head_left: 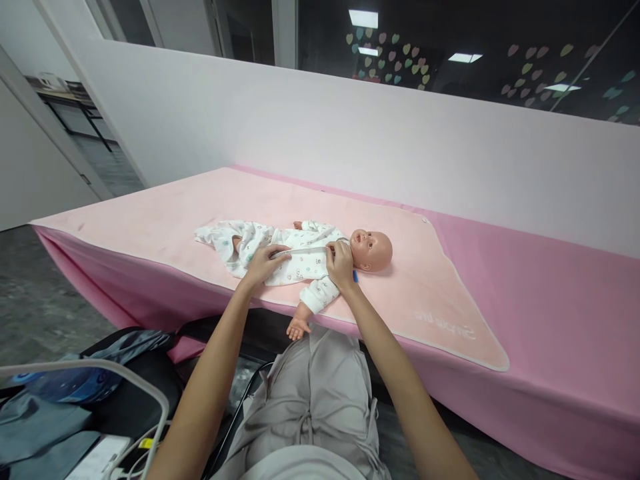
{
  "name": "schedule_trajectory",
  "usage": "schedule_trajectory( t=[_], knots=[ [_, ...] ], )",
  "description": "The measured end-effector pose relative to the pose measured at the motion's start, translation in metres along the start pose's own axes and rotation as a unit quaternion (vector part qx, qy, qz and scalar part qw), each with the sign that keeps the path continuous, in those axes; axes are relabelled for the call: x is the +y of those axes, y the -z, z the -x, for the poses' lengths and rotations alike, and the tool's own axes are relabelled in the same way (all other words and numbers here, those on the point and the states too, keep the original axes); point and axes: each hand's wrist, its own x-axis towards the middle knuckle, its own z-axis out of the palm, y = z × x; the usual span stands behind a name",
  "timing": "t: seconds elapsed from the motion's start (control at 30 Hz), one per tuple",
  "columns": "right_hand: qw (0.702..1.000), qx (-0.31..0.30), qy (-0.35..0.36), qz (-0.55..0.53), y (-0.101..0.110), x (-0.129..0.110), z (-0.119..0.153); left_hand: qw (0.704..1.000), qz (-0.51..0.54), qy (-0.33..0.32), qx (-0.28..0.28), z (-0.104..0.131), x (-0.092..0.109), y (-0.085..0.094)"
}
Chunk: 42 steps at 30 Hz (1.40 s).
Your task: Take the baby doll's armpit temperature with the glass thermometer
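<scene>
A baby doll point(371, 251) lies on its back on the table, its bald head to the right. It wears a white printed baby garment point(304, 268). Across the chest a narrow pale strip point(307, 251) runs straight between my hands; whether it is a tape or the garment's front edge I cannot tell. My left hand point(264, 264) pinches the strip's left end near the doll's waist. Near the neck, my right hand point(341, 263) has its fingers closed at the other end. A small blue thing point(355, 275) shows beside my right wrist, mostly hidden.
A peach mat point(410, 300) covers much of the pink tablecloth point(565, 320). Behind the table stands a white wall point(400, 147) with dark windows above. At lower left are a black chair point(145, 380), a large plastic bottle point(75, 383), grey cloth and cables.
</scene>
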Motion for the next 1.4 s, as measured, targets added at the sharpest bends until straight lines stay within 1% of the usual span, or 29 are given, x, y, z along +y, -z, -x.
schedule_trajectory(
  t=[0.17, 0.37, 0.6, 0.77, 0.93, 1.07, 1.2, 1.4],
  knots=[
    [1.000, 0.004, -0.003, -0.001, 0.000, 0.000, 0.000, 1.000, 0.000, -0.004, 0.017, -0.001, 0.000, -0.002],
    [1.000, 0.000, -0.010, -0.001, 0.001, -0.002, 0.000, 1.000, 0.004, -0.001, 0.023, -0.002, -0.004, -0.004],
    [1.000, 0.005, 0.000, 0.003, 0.002, -0.004, 0.000, 0.998, -0.014, -0.027, 0.047, -0.004, -0.010, -0.008],
    [1.000, 0.012, 0.005, 0.011, 0.002, -0.004, 0.000, 0.999, -0.014, -0.032, 0.041, -0.002, -0.007, -0.009],
    [1.000, 0.006, 0.002, 0.002, 0.002, -0.004, 0.000, 0.997, -0.029, -0.032, 0.059, 0.001, -0.004, -0.010],
    [1.000, 0.007, 0.006, 0.004, 0.002, -0.004, 0.000, 0.997, -0.026, -0.030, 0.060, 0.001, -0.007, -0.011],
    [1.000, 0.003, 0.002, 0.007, 0.002, -0.004, 0.000, 0.997, -0.023, -0.043, 0.061, 0.000, -0.009, -0.011],
    [1.000, -0.005, 0.000, 0.016, 0.003, -0.004, 0.001, 0.997, 0.023, -0.060, 0.044, 0.001, -0.012, -0.010]
  ],
)
